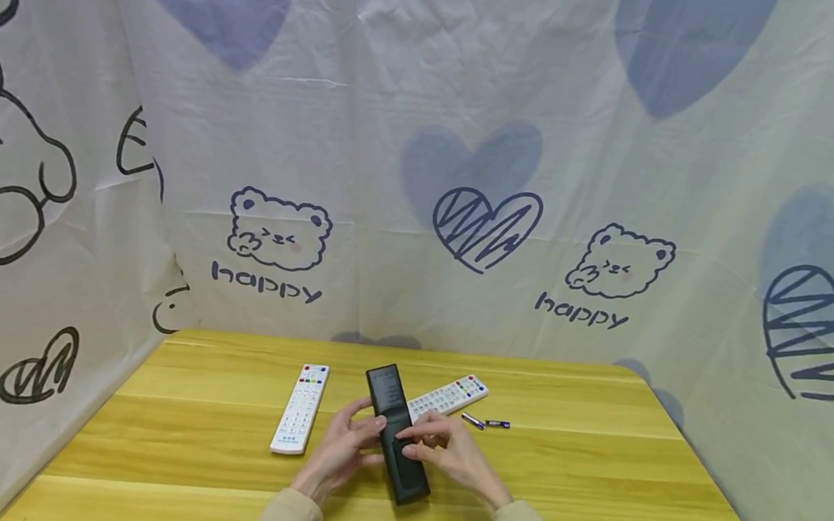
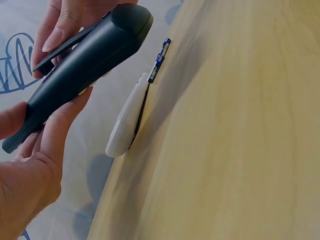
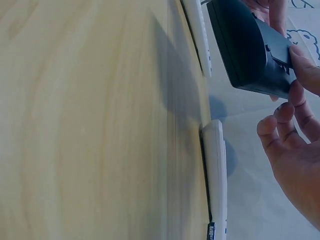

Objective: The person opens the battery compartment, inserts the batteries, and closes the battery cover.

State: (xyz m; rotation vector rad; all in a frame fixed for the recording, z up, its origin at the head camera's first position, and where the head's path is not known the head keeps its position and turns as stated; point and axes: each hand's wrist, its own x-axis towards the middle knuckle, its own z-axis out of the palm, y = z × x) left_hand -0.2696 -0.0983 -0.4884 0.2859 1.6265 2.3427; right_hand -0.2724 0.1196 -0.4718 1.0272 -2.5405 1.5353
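A black remote control (image 1: 388, 390) is held above the table, its back facing up. My left hand (image 1: 343, 450) grips it from the left side, thumb on the back and fingers underneath. With thumb and fingers, my right hand (image 1: 458, 456) pinches the battery cover (image 2: 80, 37). In the left wrist view the cover stands tilted, one end raised off the remote's back. The compartment beneath it is hidden by the cover and fingers.
On the wooden table (image 1: 590, 491), a white remote (image 1: 301, 408) lies at left, and another white remote (image 1: 453, 396) lies slanted behind my right hand. Two batteries, one (image 1: 472, 420) beside the other (image 1: 498, 424), lie to its right. A printed cloth (image 1: 377, 290) hangs behind.
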